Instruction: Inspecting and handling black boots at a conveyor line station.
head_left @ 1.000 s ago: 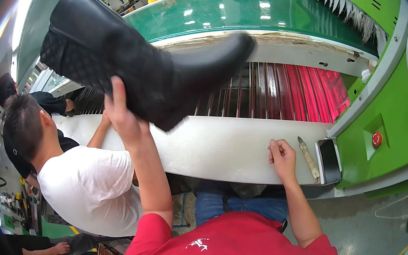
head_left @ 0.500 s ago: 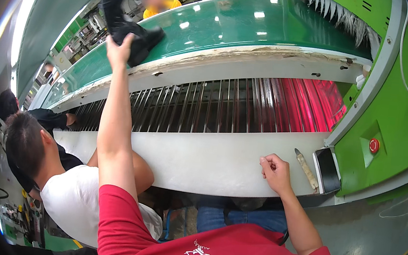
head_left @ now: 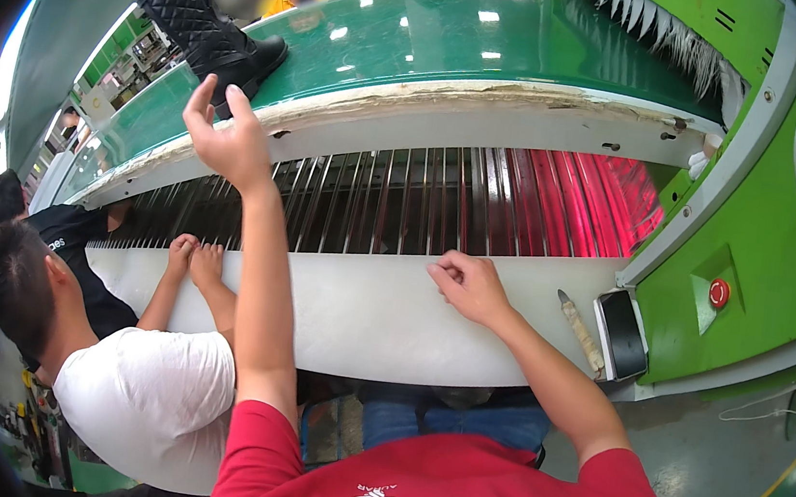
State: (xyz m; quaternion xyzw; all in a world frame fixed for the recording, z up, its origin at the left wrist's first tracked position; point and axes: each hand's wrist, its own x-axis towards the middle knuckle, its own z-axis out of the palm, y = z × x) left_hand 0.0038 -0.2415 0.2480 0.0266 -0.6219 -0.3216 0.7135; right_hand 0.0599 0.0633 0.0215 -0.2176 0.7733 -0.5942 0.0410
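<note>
A black quilted boot (head_left: pixel 209 30) stands on the green conveyor belt (head_left: pixel 439 39) at the upper left. Just in front of its foot, my left hand (head_left: pixel 231 146) is raised with thumb and fingers apart, holding nothing. My right hand (head_left: pixel 471 287) is loosely closed over the pale ledge (head_left: pixel 361 327), near its edge along the metal rollers (head_left: pixel 393 204). Nothing shows between its curled fingers. To the right of that hand lies a pointed blade (head_left: pixel 563 296) with a wrapped, pale handle (head_left: pixel 583 338).
A box with a black top (head_left: pixel 626 336) sits at the ledge's right end. Beyond it rises a green machine housing (head_left: pixel 761 209) with a red button (head_left: pixel 719 293). A co-worker in white (head_left: pixel 146 382) sits close on my left, both hands at the rollers. Red light falls on the rollers' right end.
My left hand has let go of the boot and drawn back toward me. The boot now rests on the belt, farther left. My right hand has moved left along the ledge.
</note>
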